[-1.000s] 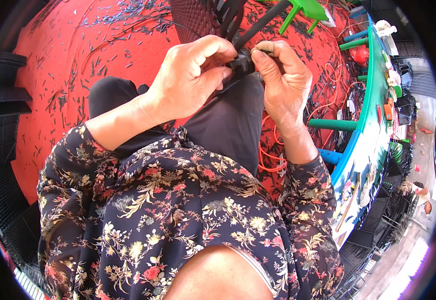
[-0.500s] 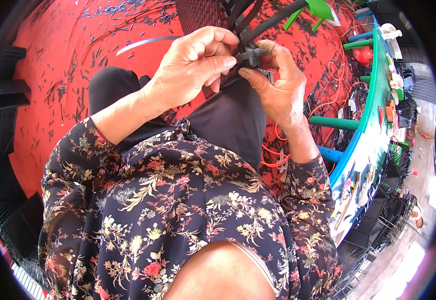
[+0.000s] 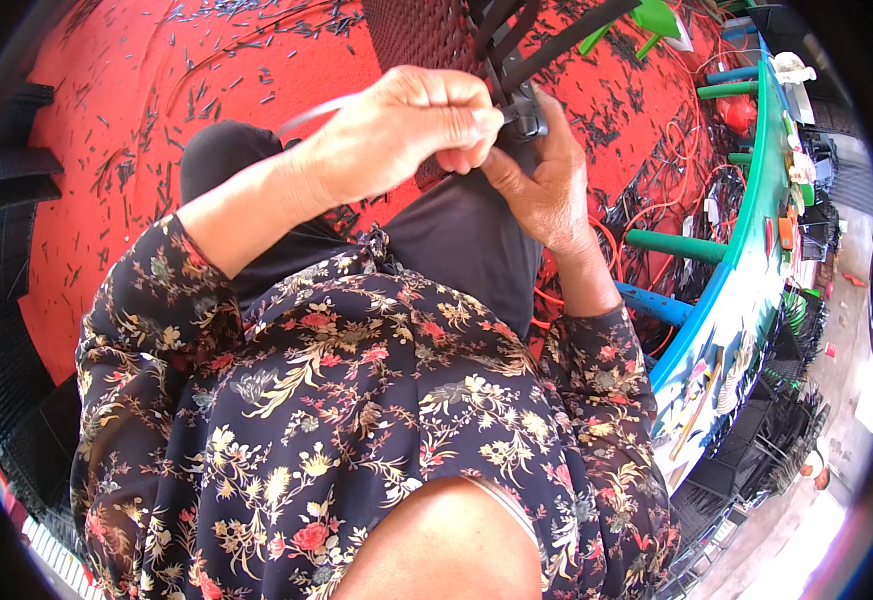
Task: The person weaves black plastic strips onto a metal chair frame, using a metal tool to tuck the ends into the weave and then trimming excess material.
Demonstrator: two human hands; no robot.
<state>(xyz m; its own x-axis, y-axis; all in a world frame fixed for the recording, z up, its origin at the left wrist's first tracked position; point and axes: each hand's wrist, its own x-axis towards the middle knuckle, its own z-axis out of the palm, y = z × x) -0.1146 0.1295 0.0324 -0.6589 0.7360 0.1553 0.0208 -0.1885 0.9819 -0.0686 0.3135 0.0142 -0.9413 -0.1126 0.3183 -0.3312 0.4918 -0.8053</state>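
Observation:
My left hand (image 3: 397, 130) is closed in a pinch on a thin flat plastic strip, whose shiny tail (image 3: 319, 112) sticks out behind the knuckles to the left. Its fingertips meet a dark frame end (image 3: 527, 123) of a woven piece of furniture. My right hand (image 3: 553, 180) grips that frame end from the right, thumb in front and fingers behind. The dark reddish-brown woven panel (image 3: 419, 40) rises beyond my hands, and a dark bar (image 3: 572, 45) slants up to the right. My fingers hide where strip and frame meet.
Black scraps litter the red floor (image 3: 287, 60). At right stands a long table with a green and blue edge (image 3: 740, 215), tools and small items on it. Orange hose (image 3: 647, 205) coils beside its legs. A green stool (image 3: 654, 18) is beyond; dark woven furniture (image 3: 2, 230) lines the left.
My left hand has moved slightly right and closed more tightly at the frame end. The strip's visible tail is shorter and sits further right. My right hand has shifted slightly left.

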